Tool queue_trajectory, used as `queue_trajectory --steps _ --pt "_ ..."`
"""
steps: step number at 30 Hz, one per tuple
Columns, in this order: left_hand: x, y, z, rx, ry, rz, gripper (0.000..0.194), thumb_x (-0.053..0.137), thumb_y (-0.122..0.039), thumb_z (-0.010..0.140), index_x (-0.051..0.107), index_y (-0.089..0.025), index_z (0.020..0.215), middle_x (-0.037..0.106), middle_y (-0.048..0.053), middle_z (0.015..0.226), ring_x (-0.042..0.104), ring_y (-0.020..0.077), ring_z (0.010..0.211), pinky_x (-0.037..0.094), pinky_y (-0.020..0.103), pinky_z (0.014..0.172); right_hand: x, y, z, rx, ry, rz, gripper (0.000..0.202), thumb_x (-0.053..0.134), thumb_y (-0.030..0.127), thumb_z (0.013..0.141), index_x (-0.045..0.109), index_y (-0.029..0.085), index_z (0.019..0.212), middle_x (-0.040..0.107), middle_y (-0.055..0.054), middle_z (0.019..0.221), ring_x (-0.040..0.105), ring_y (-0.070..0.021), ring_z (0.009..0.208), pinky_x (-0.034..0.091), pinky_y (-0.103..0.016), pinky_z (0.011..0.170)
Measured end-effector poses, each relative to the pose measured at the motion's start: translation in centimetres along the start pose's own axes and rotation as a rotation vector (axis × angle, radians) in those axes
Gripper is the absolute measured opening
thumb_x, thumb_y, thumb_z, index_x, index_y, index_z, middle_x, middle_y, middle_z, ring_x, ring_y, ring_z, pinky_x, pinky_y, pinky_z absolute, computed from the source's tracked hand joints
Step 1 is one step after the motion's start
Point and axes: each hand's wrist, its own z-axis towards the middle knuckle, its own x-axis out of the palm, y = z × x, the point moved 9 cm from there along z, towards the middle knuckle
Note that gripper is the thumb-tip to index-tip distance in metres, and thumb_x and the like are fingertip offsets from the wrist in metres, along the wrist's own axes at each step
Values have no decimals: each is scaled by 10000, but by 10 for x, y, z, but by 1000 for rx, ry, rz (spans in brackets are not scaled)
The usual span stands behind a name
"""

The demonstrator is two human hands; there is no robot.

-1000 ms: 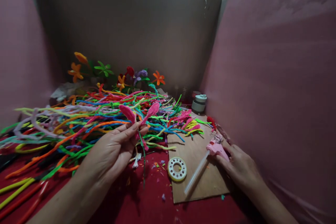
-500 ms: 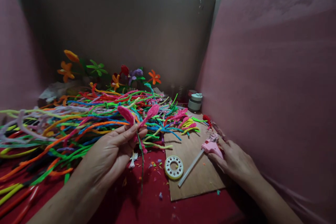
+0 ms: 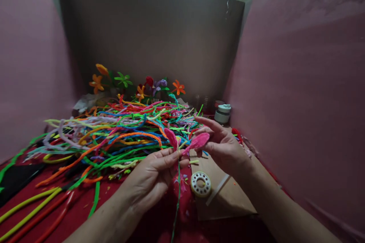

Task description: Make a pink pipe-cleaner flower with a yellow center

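Between the thumb and fingers of my left hand (image 3: 159, 171) is a pink pipe-cleaner flower (image 3: 170, 137), gripped at the base of its petals. Its thin green stem (image 3: 178, 197) hangs down below. My right hand (image 3: 225, 148) is at the flower's right-hand petal (image 3: 199, 141), thumb and fingers around it, with the index finger stretched out above. On the cardboard beneath lies a translucent glue stick (image 3: 218, 190); the pink glue gun that it sits in is hidden behind my right hand and forearm.
A heap of colourful pipe cleaners (image 3: 114, 133) covers the table's left and middle. Pipe-cleaner flowers (image 3: 122, 79) stand behind it. A white reel (image 3: 194, 186) lies on the cardboard (image 3: 236, 201). A lidded jar (image 3: 222, 114) stands near the pink right wall (image 3: 299, 102).
My right hand has let go of the glue gun and moved left to the pink petal. My left hand has shifted right with the flower. The camera view has turned slightly left.
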Motion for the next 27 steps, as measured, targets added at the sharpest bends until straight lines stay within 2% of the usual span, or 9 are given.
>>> queue_trajectory --steps 2,5,10,13,17,21,27 --pt "-1 4 2 -26 27 8 187 511 45 737 665 -58 721 685 108 719 656 140 620 541 210 613 1 3 -4 -48 48 -93 387 683 119 672 623 244 1033 647 6 782 594 -98 647 512 -241 606" --pt "-3 5 5 -17 45 23 194 511 56 742 662 -60 708 683 82 721 642 96 589 530 164 603 0 10 -12 -128 41 -231 232 667 117 701 683 225 906 655 -7 786 608 -103 673 526 -239 622" --pt "-7 8 4 -74 58 84 138 565 1 739 661 -83 791 679 69 757 640 114 610 538 209 594 2 30 -17 -271 39 -326 146 640 129 738 709 213 836 610 -10 726 561 -95 621 496 -238 569" --pt "-6 9 3 -117 93 165 162 584 -17 726 657 -82 856 669 85 816 636 140 661 528 217 532 -4 38 -14 -286 27 -315 92 665 163 722 715 210 782 590 -20 737 533 -109 635 476 -251 542" --pt "-5 10 1 -135 108 241 163 587 -29 727 648 -81 869 644 107 900 622 161 759 512 216 515 -9 30 -10 -197 55 -244 71 662 168 726 712 204 761 572 -18 732 515 -100 610 446 -244 517" --pt "-5 11 0 -132 100 245 56 597 -47 732 617 -96 751 619 60 802 558 73 572 486 203 523 -4 13 -12 -145 51 -235 79 655 132 729 703 190 753 553 2 678 497 -76 575 424 -226 525" --pt "-6 15 -1 -139 83 245 48 638 -111 719 591 -107 709 562 10 662 509 58 499 441 200 513 5 7 -18 -171 16 -240 24 664 162 723 677 180 731 567 2 665 501 -82 587 425 -217 527"
